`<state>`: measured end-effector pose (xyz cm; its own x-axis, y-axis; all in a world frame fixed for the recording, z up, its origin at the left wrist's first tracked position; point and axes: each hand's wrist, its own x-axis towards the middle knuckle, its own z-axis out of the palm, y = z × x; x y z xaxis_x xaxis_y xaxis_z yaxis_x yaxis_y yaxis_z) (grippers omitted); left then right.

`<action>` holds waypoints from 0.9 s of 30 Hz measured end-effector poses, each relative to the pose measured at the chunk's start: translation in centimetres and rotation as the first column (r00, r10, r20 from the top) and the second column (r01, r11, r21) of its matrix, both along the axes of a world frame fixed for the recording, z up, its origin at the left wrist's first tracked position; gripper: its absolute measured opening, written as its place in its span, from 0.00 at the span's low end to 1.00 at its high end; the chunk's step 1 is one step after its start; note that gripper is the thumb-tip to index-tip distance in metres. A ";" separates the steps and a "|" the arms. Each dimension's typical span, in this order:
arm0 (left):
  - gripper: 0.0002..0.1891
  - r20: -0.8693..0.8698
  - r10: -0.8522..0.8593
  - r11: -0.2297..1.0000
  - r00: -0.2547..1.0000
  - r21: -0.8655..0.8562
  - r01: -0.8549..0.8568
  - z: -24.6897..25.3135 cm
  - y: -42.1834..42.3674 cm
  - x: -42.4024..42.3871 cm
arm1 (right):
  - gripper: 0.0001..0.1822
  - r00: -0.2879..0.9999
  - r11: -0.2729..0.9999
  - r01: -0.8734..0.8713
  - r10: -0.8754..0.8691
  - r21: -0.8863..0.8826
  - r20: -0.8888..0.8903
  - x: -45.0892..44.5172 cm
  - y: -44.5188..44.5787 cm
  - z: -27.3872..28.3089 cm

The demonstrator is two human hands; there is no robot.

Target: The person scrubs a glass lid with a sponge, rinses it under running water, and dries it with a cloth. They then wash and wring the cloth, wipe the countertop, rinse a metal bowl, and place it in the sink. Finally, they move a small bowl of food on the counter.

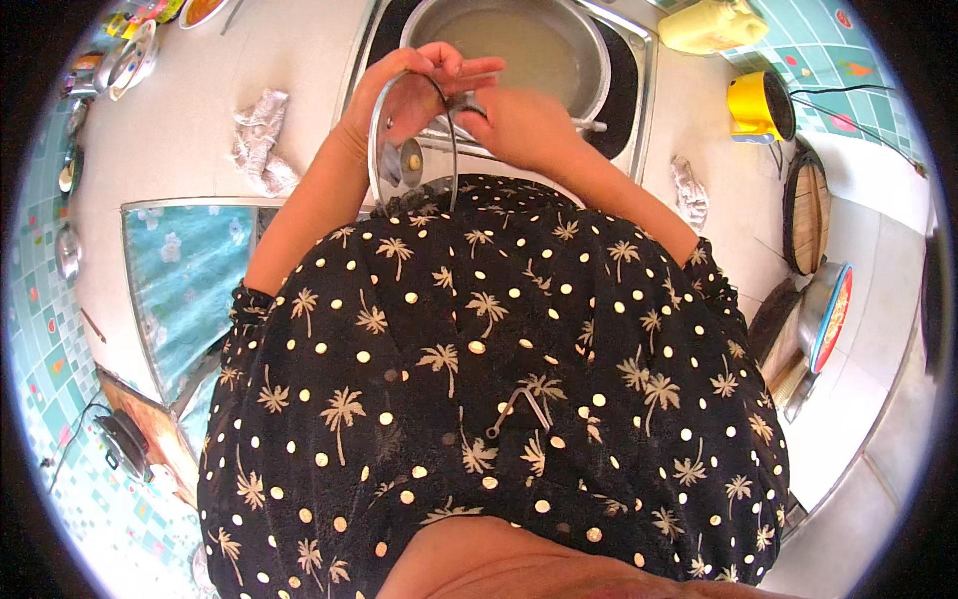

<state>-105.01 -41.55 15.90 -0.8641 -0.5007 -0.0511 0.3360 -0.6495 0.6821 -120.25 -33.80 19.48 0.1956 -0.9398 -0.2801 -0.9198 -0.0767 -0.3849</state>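
Note:
My left hand [408, 93] holds a round glass lid [415, 161] with a metal rim, tilted almost upright in front of my body. The lid's dark knob [411, 162] shows through the glass, and some of my left fingers stretch out past the rim. Close beside those fingers is my right hand [528, 123], blurred and curled near a greyish part by the pan's near side. Whether it grips that part is unclear. Beyond both hands a wide metal pan [605, 67] with cloudy pale liquid sits on the gas stove [644, 97].
Crumpled cloths lie on the counter, one at left [262, 142] and one at right [688, 191]. At right are a yellow jug [711, 28], a yellow electric appliance [752, 108], a round wooden board [808, 213] and a blue-rimmed basin [823, 314]. Bowls [135, 64] stand far left.

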 end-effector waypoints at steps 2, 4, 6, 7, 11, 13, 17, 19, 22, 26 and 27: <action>0.10 0.000 -0.017 0.999 1.000 0.035 0.017 -0.7 0.1 0.4 | 0.19 1.000 0.998 -0.031 0.031 -0.062 0.002 0.0 0.4 -1.2; 0.11 -0.065 -0.031 0.999 0.997 0.019 0.033 -0.6 0.2 0.2 | 0.18 0.998 0.993 -0.058 0.058 -0.106 -0.006 0.1 1.1 -1.7; 0.11 -0.079 -0.016 0.999 0.997 0.031 0.019 -0.5 0.0 0.4 | 0.18 0.999 0.995 -0.039 0.037 -0.088 -0.025 0.1 0.5 -0.8; 0.12 -0.084 -0.005 0.999 0.996 0.035 0.008 -0.5 -0.1 0.5 | 0.18 0.999 0.996 -0.034 0.031 -0.082 -0.032 0.3 0.3 -0.3; 0.12 -0.133 -0.040 0.994 0.990 0.100 0.054 -1.7 0.6 0.7 | 0.17 0.993 0.992 -0.110 0.108 -0.056 -0.045 -0.2 1.8 -2.1; 0.12 -0.139 -0.038 0.996 0.990 0.069 0.048 -1.1 0.4 0.8 | 0.18 0.998 0.996 -0.054 0.053 -0.065 -0.019 0.2 0.8 -1.3; 0.13 -0.148 -0.036 0.989 0.988 0.138 0.057 -1.5 1.1 0.8 | 0.18 0.995 0.995 -0.094 0.093 -0.022 -0.038 0.1 1.1 -1.6; 0.14 -0.120 -0.036 0.989 0.992 0.136 0.052 -1.3 1.1 0.8 | 0.18 0.992 0.989 -0.122 0.121 -0.086 -0.025 -0.1 1.7 -1.8; 0.13 -0.137 -0.008 0.993 0.990 0.112 0.024 -1.0 0.7 1.0 | 0.16 0.995 0.994 -0.091 0.089 -0.057 -0.036 0.3 0.8 -0.6; 0.13 -0.134 -0.016 0.987 0.991 0.158 0.038 -1.0 1.1 1.1 | 0.16 0.975 0.979 -0.178 0.189 0.096 -0.120 0.1 2.0 -0.8; 0.13 -0.132 -0.012 0.987 0.991 0.159 0.033 -0.9 1.1 0.9 | 0.17 0.979 0.984 -0.178 0.179 0.024 -0.102 0.0 2.1 -1.0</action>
